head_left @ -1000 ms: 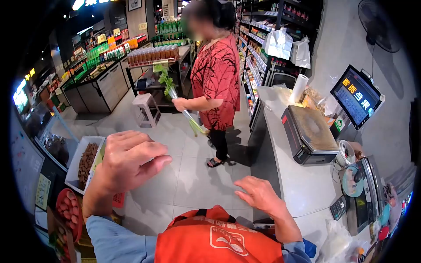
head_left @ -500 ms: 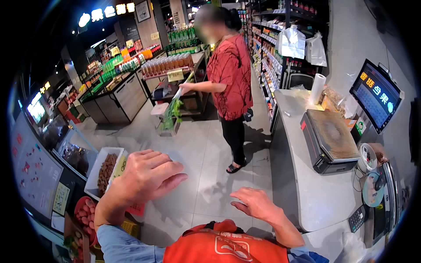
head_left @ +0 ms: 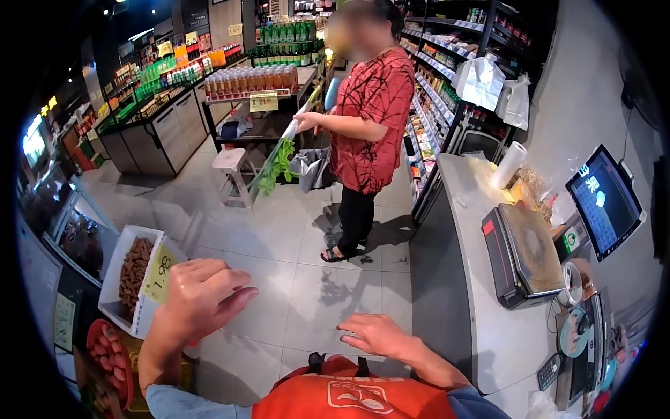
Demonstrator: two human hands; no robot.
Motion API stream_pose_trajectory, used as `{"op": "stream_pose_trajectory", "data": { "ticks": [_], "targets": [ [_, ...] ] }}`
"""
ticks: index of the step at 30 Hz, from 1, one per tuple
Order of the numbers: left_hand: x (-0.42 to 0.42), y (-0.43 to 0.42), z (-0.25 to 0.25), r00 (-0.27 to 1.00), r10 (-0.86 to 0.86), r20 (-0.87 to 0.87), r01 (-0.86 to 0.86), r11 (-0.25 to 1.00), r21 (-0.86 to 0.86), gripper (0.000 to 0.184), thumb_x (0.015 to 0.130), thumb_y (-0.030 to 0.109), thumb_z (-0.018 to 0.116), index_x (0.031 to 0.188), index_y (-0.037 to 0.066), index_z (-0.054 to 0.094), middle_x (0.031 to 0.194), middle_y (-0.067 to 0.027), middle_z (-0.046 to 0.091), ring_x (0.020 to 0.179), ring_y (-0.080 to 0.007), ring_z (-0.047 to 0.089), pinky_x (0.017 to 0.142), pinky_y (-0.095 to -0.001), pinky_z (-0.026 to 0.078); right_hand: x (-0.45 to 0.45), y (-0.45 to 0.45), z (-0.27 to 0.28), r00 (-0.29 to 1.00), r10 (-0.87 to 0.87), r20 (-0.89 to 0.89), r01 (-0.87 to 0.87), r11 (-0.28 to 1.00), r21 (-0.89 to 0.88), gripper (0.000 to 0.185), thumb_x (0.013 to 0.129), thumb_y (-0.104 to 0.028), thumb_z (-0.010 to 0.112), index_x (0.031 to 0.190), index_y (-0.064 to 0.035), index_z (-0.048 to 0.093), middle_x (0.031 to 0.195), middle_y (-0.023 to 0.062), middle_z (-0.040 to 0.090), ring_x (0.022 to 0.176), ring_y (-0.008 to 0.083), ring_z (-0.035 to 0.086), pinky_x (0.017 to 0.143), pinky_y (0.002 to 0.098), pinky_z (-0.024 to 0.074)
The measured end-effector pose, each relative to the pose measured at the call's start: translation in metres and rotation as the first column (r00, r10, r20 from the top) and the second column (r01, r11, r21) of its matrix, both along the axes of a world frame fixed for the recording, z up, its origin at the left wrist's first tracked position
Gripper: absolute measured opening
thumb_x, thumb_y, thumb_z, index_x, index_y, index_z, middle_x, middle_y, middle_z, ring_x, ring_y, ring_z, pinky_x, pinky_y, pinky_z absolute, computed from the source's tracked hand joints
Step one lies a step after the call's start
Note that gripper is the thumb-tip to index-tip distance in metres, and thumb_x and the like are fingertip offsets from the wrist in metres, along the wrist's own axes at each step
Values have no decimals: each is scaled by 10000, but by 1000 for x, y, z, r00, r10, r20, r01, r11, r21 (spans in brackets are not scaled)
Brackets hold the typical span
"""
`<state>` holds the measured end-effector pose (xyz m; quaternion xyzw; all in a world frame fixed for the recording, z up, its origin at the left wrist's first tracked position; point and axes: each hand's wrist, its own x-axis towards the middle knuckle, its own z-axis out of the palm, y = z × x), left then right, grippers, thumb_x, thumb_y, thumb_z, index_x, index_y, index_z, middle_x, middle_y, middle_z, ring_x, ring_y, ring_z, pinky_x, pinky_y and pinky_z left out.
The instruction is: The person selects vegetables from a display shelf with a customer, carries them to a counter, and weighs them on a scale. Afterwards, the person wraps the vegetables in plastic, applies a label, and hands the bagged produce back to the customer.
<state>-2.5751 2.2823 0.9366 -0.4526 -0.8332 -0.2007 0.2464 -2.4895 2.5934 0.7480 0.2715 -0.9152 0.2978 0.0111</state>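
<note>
My left hand [head_left: 204, 292] is raised in front of my chest, its fingers loosely bent and the thumb apart. Nothing is in it. A white foam box [head_left: 115, 293] of brown pods, with a yellow price sign [head_left: 160, 274] reading 1.98, stands just beyond it on the left. Lower and to the right, my right hand [head_left: 377, 335] hovers over the floor, palm down with fingers stretched out, holding nothing. Across the floor a person in a red patterned shirt [head_left: 380, 105] grips a long bunch of leafy greens [head_left: 279, 162], with a grey bag [head_left: 312, 170] hanging beside them.
On the right runs a counter [head_left: 457, 230] with a scale [head_left: 527, 255], a paper roll [head_left: 509, 164], a monitor [head_left: 604, 199] and a calculator [head_left: 549, 372]. A basket of reddish fruit [head_left: 112, 356] sits lower left. A small stool [head_left: 236, 171] and bottle displays [head_left: 248, 80] stand behind.
My view has shifted, and both my hands appear slightly farther left and lower. The person has turned, and a grey bag and a blue item now show beside them. My hands still hold nothing.
</note>
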Motion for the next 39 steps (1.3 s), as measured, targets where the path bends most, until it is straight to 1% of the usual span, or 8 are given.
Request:
{"op": "stream_pose_trajectory", "data": {
  "ticks": [5,8,12,13,17,24,29,39],
  "targets": [
    [-32,-32,7,988,-69,136,13,926,377,153,765,24,771,870,17,660,732,-76,663,598,-161,588,548,-270,455,-54,-25,20,993,-59,-101,47,991,-123,218,900,-196,695,1075,-67,686,951,102,660,827,303,671,678,400,558],
    [-35,-44,8,976,-151,158,29,805,593,131,801,10,726,909,-32,665,748,-80,668,665,-147,551,593,-262,452,-88,-31,47,941,-150,-302,54,952,-302,205,849,-102,744,1041,-47,698,944,109,694,779,284,667,702,352,555],
    [-25,-58,26,989,-134,-57,143,817,559,202,852,119,758,950,-14,641,758,-92,680,664,-154,557,607,-264,471,-110,-30,131,786,-230,-573,29,941,-338,163,854,-117,745,984,-25,711,919,109,709,831,255,683,695,343,557],
    [-17,-72,36,992,-73,-103,112,885,452,259,875,178,764,994,-1,619,747,-91,676,678,-156,576,605,-262,481,-109,-26,145,762,-237,-603,-33,916,-401,213,889,-175,725,1031,-22,683,930,120,696,801,249,669,689,347,558],
    [26,-81,69,967,50,-251,59,912,407,329,978,340,642,1088,32,601,817,-75,613,641,-138,545,558,-260,419,-110,-41,188,599,-310,-738,-373,708,-600,489,980,-396,624,1205,20,499,952,170,598,721,227,615,641,376,556],
    [105,-82,133,896,62,-439,71,957,280,334,996,348,609,1115,36,605,863,-75,610,649,-140,540,567,-273,414,-106,-17,268,234,-129,-964,-609,753,-248,518,988,-410,589,1232,26,454,973,172,569,708,225,603,620,382,553],
    [128,-53,146,848,45,-529,67,980,190,323,990,332,614,1113,34,608,863,-74,612,653,-142,543,575,-276,420,-91,1,303,1,56,-998,-649,759,42,491,980,-383,597,1224,20,460,986,166,563,703,220,602,623,381,555],
    [140,-15,150,802,55,-595,11,994,107,301,980,301,624,1108,29,615,863,-71,616,660,-146,550,590,-284,432,-76,38,325,-145,284,-948,-560,766,315,440,964,-330,613,1208,7,472,1011,155,550,695,211,598,628,380,559]
  ]
}}
